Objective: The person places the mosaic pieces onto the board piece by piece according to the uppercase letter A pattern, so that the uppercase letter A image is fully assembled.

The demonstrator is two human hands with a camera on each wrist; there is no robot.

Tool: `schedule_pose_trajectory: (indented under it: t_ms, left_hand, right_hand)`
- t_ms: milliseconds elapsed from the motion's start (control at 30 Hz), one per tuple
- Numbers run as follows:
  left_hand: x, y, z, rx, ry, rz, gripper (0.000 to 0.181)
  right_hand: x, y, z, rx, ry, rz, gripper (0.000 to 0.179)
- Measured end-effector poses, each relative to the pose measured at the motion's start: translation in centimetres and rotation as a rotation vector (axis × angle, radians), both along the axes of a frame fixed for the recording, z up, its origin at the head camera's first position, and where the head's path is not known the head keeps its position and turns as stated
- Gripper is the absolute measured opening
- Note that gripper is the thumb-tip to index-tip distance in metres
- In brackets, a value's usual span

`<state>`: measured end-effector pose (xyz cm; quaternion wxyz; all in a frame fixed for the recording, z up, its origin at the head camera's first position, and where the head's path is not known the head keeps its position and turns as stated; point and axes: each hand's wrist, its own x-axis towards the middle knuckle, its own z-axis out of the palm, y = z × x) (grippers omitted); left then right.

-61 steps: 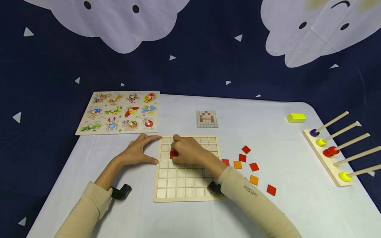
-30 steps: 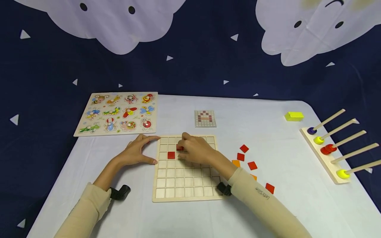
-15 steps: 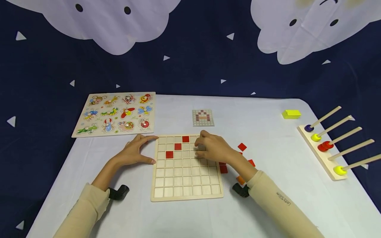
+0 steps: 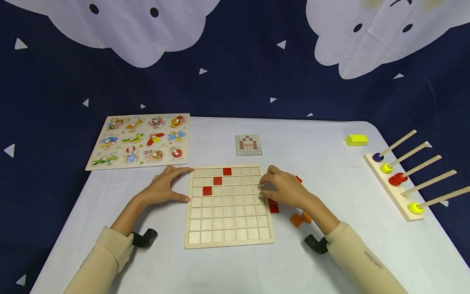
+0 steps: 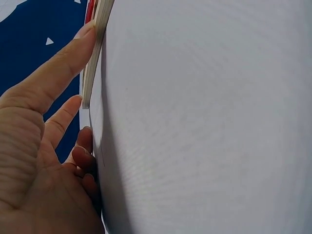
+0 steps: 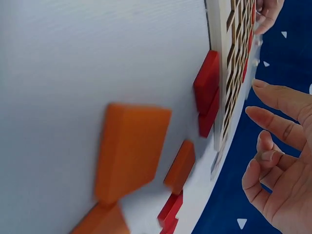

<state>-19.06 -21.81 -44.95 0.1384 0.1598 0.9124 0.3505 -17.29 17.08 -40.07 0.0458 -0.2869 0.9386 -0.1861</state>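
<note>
A wooden grid board [image 4: 229, 245] lies in the middle of the table, with three red square tiles [image 4: 218, 181] set in a diagonal in its upper left cells. My left hand [image 4: 161, 188] steadies the board's left side, thumb and forefinger spread along the edge; the left wrist view shows the thumb against the board's side [image 5: 95, 63]. Over the board's right edge hovers my right hand [image 4: 284, 187], and in the right wrist view its parted fingers [image 6: 275, 122] hold nothing. Just below it, red tiles [image 4: 273, 208] lie against the board, near orange tiles [image 4: 296, 220].
Behind the board sits a small pattern card [image 4: 249, 152]. A peg puzzle with insect pictures [image 4: 137, 141] lies at the back left. At the right stand a bead rack with slanted pegs [image 4: 393, 192] and a yellow block [image 4: 356, 140]. Another red tile [image 4: 299, 179] is partly hidden behind my right hand.
My right hand has let go of a red tile on the board and moved right, off the grid, uncovering the diagonal of three. The left hand has stayed at the board's edge.
</note>
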Motion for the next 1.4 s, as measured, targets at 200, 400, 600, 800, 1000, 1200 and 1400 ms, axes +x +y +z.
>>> schedule_pose_trajectory:
  t_ms: [200,400,600,800,1000,1200,1400]
  left_hand:
    - [0.1,-0.1,0.0,0.004,0.0,0.008,0.092]
    - [0.2,-0.2,0.0,0.009,-0.001,0.015,0.092]
    - [0.3,-0.2,0.1,0.009,-0.006,0.018,0.092]
    - [0.3,-0.1,0.3,0.003,-0.01,0.024,0.092]
    - [0.3,0.1,0.4,0.007,-0.009,0.017,0.091]
    - [0.2,0.2,0.4,-0.009,-0.003,0.018,0.092]
    - [0.4,0.3,0.3,-0.03,0.032,0.02,0.089]
  right_hand:
    - [0.6,1.2,-0.1,0.019,-0.014,-0.029,0.028]
    - [1.1,2.1,-0.4,0.04,-0.031,-0.04,0.026]
    - [1.4,2.4,-0.8,0.048,-0.058,-0.041,0.026]
    - [1.6,2.7,-1.1,0.029,-0.063,-0.03,0.027]
    - [1.7,3.0,-1.2,0.025,-0.066,-0.024,0.026]
    - [1.8,3.1,-1.4,0.027,-0.067,-0.021,0.026]
    - [1.8,3.3,-1.7,0.015,-0.073,-0.016,0.024]
